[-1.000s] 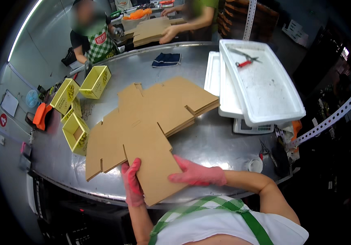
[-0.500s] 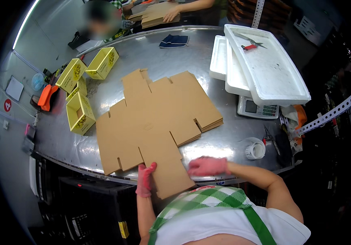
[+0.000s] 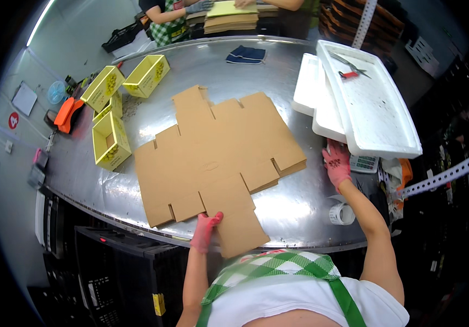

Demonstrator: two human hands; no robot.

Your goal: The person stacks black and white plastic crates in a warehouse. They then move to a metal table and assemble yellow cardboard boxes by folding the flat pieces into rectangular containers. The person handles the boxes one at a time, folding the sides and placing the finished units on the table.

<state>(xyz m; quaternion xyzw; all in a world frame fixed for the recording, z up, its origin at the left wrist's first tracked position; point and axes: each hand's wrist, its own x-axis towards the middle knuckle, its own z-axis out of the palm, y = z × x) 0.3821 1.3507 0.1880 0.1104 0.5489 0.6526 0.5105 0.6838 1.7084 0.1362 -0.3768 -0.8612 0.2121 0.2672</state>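
A stack of flat brown cardboard box blanks (image 3: 218, 158) lies on the metal table (image 3: 294, 207). My left hand (image 3: 206, 231), in a pink glove, rests on the near edge of the top blank's lowest flap, which overhangs the table edge. My right hand (image 3: 337, 161), also in a pink glove, is stretched out to the right with its fingers spread. It touches the underside of the near corner of the white tray (image 3: 373, 109) and holds nothing.
Several yellow folded boxes (image 3: 109, 139) stand at the left of the table. A second white tray (image 3: 308, 84) lies under the first, with scissors (image 3: 349, 68) in the top one. A tape roll (image 3: 342, 213) lies near the right edge. Other people's hands (image 3: 202, 6) work at the far side.
My right hand has left the cardboard and reached right to the white tray's corner. My left hand stays at the lowest flap's near edge. The view has shifted forward over the table.
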